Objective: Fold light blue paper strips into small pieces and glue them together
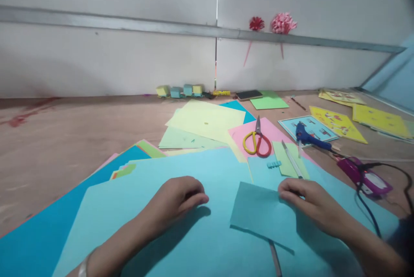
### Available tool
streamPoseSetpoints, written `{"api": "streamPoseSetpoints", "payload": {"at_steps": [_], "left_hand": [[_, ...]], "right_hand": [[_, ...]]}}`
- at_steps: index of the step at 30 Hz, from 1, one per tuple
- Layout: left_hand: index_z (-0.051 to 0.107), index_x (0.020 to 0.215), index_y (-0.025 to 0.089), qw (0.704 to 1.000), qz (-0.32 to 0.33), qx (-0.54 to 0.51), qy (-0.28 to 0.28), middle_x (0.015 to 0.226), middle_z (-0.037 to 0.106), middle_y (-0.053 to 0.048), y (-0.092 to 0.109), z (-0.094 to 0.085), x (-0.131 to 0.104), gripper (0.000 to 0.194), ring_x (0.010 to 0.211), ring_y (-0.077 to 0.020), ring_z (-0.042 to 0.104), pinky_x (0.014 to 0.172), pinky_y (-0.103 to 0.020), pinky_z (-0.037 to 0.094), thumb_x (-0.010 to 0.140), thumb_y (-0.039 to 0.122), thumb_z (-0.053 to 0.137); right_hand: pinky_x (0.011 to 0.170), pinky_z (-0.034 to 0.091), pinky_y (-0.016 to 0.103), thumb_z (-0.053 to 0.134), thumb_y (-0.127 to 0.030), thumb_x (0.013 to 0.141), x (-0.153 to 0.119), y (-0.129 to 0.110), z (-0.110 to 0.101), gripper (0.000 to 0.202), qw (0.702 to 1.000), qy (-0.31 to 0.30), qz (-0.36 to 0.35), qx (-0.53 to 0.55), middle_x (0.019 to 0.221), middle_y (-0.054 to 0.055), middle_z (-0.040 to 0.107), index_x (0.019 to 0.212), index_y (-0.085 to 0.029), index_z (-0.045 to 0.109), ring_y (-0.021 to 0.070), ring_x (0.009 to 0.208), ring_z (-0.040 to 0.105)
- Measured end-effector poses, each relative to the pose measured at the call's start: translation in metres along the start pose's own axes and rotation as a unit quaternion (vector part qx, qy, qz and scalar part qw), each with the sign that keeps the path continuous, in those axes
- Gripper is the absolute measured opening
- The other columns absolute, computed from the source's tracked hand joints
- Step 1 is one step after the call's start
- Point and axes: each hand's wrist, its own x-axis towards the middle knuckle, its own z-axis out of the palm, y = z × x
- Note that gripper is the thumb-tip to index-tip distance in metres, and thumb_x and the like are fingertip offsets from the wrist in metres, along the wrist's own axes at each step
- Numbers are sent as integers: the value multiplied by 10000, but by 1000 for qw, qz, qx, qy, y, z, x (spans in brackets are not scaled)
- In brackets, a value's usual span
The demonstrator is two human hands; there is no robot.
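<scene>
My right hand [308, 203] pinches the right edge of a small blue paper rectangle [255, 210], raised a little and casting a shadow. A narrow grey strip [274, 257] pokes out below that piece; what it is, I cannot tell. My left hand [184, 197] hovers with curled fingers over a large light-blue sheet [129, 195], and nothing shows in its fingers. Just beyond my right hand lies a craft knife [291, 159] on a pale green slip [284, 169], beside a small folded blue strip [274, 165]. Scissors [258, 141] with one yellow and one red handle rest on pink paper [239, 132].
A blue glue gun [310, 136] lies at right on a printed card, its black cable [371, 167] running past a purple box [365, 180]. Pale yellow sheets [207, 119] and small paper blocks [176, 92] lie towards the wall [106, 61]. Yellow cards [338, 124] sit far right.
</scene>
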Motion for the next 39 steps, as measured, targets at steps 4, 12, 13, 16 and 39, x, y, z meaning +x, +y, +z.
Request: {"api": "streamPoseSetpoints", "payload": {"at_steps": [4,12,13,16,39], "left_hand": [[684,842,167,995,7,-90,29,744,673,-37,16,-1,-1,488,699,-161,588,672,-262,427,955,466,315],[729,747,183,994,-107,-22,18,727,701,-15,22,-21,0,104,660,-156,580,627,-252,406,741,246,647],[727,719,181,992,-124,-1,13,702,689,-15,19,-24,0,80,645,-158,573,618,-257,398,723,235,668],[744,781,180,988,-130,2,88,803,702,-46,15,-30,-1,164,728,-190,592,666,-283,416,650,279,756],[658,601,146,894,-162,-392,-140,542,602,41,3,-13,16,186,516,-78,455,526,-225,327,548,268,787]], "right_hand": [[594,410,235,434,-323,953,11,-11,7,283,998,-29,-51,-15,684,5,611,740,-197,572,136,625,550],[561,404,208,518,-164,906,94,-47,42,208,970,8,-235,-61,656,-3,658,727,-177,624,116,589,585],[586,414,221,514,-164,915,102,-49,45,213,965,28,-252,-61,677,8,667,735,-175,628,125,615,591],[688,428,286,511,-209,947,115,-58,51,223,946,95,-303,-64,758,61,687,775,-162,647,170,723,595],[527,156,349,505,-107,869,106,-73,64,327,757,138,-602,-216,524,11,437,553,-178,555,152,524,320]]}}
